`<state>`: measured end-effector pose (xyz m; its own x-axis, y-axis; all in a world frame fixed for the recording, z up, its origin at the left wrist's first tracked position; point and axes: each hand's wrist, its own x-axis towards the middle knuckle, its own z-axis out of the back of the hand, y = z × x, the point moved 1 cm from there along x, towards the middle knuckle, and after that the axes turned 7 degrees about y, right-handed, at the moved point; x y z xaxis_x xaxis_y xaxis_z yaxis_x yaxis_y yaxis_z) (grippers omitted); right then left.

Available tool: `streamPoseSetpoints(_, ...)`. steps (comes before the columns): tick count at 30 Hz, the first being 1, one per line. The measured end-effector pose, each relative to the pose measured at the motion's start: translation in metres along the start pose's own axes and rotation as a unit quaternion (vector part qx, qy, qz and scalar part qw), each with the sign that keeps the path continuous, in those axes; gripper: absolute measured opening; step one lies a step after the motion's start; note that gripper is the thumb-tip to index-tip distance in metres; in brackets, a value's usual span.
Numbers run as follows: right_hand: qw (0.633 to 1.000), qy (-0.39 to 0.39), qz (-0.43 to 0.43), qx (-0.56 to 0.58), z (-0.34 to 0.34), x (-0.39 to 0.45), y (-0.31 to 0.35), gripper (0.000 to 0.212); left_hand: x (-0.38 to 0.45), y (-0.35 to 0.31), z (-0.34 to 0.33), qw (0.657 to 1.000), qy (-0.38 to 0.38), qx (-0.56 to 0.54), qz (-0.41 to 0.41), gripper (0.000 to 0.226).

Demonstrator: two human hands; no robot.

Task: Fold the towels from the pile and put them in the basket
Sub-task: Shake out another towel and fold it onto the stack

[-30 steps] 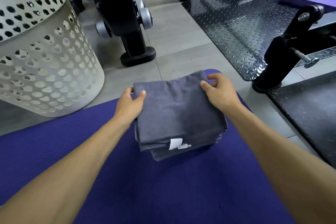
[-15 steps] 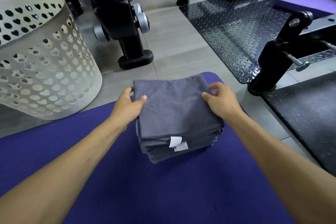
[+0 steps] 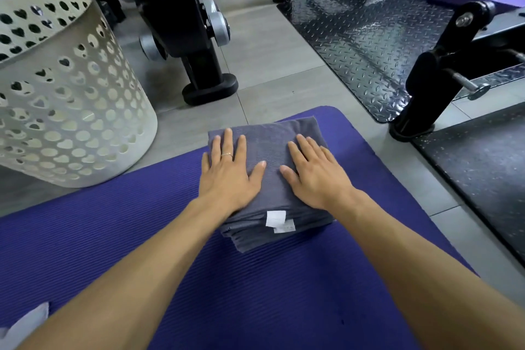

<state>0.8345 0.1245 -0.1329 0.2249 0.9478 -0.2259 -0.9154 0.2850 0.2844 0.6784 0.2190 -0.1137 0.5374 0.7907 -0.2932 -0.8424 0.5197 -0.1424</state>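
Note:
A stack of folded grey towels with white labels at its near edge lies on the purple mat. My left hand rests flat on the left half of the top towel, fingers straight. My right hand lies flat on the right half, fingers straight too. The white basket with heart-shaped holes stands on the floor to the left of the stack, beyond the mat's edge.
A black machine foot stands on the grey floor just behind the towels. A black checker-plate mat and a black bench support lie to the right. A white scrap shows at the lower left corner.
Both hands let go of the towel's side edges and moved onto its top, now lying flat with straight fingers.

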Motion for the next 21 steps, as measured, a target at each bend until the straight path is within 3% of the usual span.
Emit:
streamPoseSetpoints(6, 0.999, 0.003, -0.051, -0.016, -0.014, -0.004, -0.002, 0.074, -0.004, 0.011, -0.022, 0.995, -0.047, -0.091, -0.007, 0.081)
streamPoseSetpoints(9, 0.998, 0.005, -0.063, -0.031, -0.006, -0.004, 0.004, 0.071, -0.009, 0.016, -0.01, 0.995, -0.02, -0.099, 0.0, 0.079)
streamPoseSetpoints(12, 0.997, -0.039, -0.059, -0.043, 0.013, -0.017, 0.014, 0.043, -0.023, 0.027, 0.013, 0.996, 0.017, -0.088, -0.008, 0.067)
streamPoseSetpoints(14, 0.997, -0.067, -0.035, -0.019, 0.027, -0.03, 0.03, 0.021, -0.039, 0.042, 0.032, 0.994, 0.009, -0.108, -0.023, 0.044)
streamPoseSetpoints(16, 0.998, -0.048, -0.025, 0.027, 0.039, -0.047, 0.055, 0.016, -0.065, 0.06, 0.049, 0.991, -0.009, -0.135, -0.021, 0.029)
streamPoseSetpoints(21, 0.994, 0.042, 0.045, 0.093, 0.055, -0.098, 0.127, 0.018, -0.156, 0.097, 0.067, 0.987, 0.016, -0.161, -0.02, 0.032)
